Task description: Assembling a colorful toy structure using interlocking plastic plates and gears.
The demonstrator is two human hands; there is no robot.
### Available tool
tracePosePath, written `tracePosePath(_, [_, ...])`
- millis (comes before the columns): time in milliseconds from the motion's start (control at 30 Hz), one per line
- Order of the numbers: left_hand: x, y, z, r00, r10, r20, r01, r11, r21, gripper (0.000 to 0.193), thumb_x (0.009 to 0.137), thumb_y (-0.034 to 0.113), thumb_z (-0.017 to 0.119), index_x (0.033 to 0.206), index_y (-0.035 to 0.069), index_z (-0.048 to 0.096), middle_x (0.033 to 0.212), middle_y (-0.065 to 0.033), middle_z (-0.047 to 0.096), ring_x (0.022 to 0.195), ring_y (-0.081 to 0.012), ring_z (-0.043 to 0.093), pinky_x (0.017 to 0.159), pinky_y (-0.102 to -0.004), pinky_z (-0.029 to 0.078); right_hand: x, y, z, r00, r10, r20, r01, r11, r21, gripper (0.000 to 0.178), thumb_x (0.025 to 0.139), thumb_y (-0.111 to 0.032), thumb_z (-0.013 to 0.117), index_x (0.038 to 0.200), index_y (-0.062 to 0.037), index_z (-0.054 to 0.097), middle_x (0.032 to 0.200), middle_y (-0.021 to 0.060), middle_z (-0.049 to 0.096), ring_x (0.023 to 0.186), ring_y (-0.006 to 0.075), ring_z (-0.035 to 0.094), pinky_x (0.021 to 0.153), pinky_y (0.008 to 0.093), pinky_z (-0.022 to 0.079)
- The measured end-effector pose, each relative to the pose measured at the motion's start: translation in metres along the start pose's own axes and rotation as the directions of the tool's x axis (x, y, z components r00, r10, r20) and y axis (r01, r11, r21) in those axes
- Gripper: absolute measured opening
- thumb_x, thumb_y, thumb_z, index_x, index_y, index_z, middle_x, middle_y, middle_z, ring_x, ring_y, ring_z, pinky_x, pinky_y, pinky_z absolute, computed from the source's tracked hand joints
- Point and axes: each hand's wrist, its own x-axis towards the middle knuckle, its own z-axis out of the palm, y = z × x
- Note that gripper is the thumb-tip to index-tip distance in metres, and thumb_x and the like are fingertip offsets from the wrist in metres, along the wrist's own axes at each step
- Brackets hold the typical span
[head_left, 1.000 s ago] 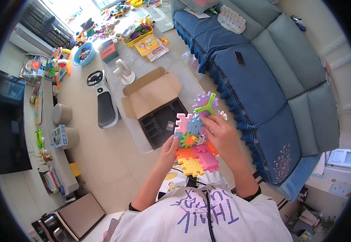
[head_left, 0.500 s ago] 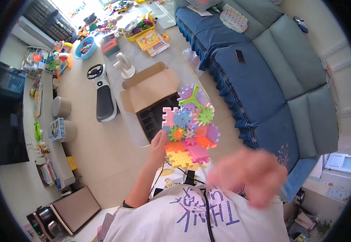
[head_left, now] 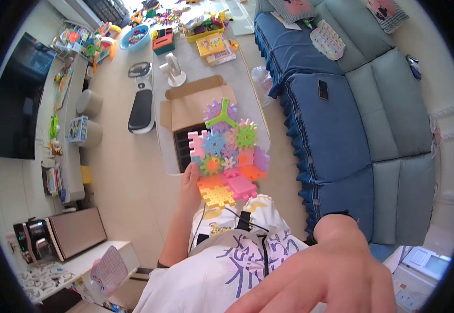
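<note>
My left hand (head_left: 188, 181) is closed on the left edge of a gear building toy (head_left: 215, 144), holding it up in front of me. The toy is made of interlocking plastic plates in pink, orange, blue and yellow, with several gears on its upright face. A green three-armed crank (head_left: 223, 119) sits on a purple gear at its top. Toward me juts a yellow plate (head_left: 218, 196) beside a pink one. Away from the toy, close to the camera at the lower right, is my right hand (head_left: 331, 271), empty, its fingers apart and partly cut off by the lower edge.
Behind the toy, an open cardboard box (head_left: 194, 104) stands on a low table (head_left: 237, 86), with a white fan (head_left: 173, 70) and books beyond. A blue sofa (head_left: 331, 135) runs along the right. A ride-on car (head_left: 142, 107) stands left of the table. Toys cover the far floor.
My right hand has swung down and nearer the camera. The view has shifted, so the toy appears slightly farther left, still in my left hand.
</note>
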Motion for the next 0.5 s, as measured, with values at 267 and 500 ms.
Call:
tracePosePath(267, [-0.003, -0.040, 0.024, 0.994, 0.099, -0.055, -0.093, 0.991, 0.101, 0.038, 0.096, 0.036, 0.041, 0.111, 0.003, 0.051, 0.104, -0.0062, 0.058, 0.091, -0.0144, 0.060, 0.076, -0.0297, 0.051, -0.001, -0.043, -0.032, 0.994, 0.008, 0.106, -0.007, 1.000, -0.016, 0.049, 0.077, -0.012, 0.069, 0.120, -0.0107, 0.045, 0.107, 0.0204, 0.055, 0.087, 0.0279, 0.060, 0.077, 0.0313, 0.051])
tracePosePath(500, [-0.019, -0.036, 0.036, 0.994, 0.061, -0.089, -0.067, 0.995, -0.077, 0.037, 0.097, 0.033, 0.040, 0.115, 0.002, 0.048, 0.106, -0.0073, 0.057, 0.097, -0.0160, 0.059, 0.082, -0.0324, 0.051, -0.098, -0.061, -0.108, 0.772, 0.567, -0.286, -0.632, 0.735, -0.246, 0.020, 0.085, -0.002, 0.052, 0.101, 0.0045, 0.062, 0.099, 0.0187, 0.062, 0.091, 0.0257, 0.061, 0.080, 0.0332, 0.049])
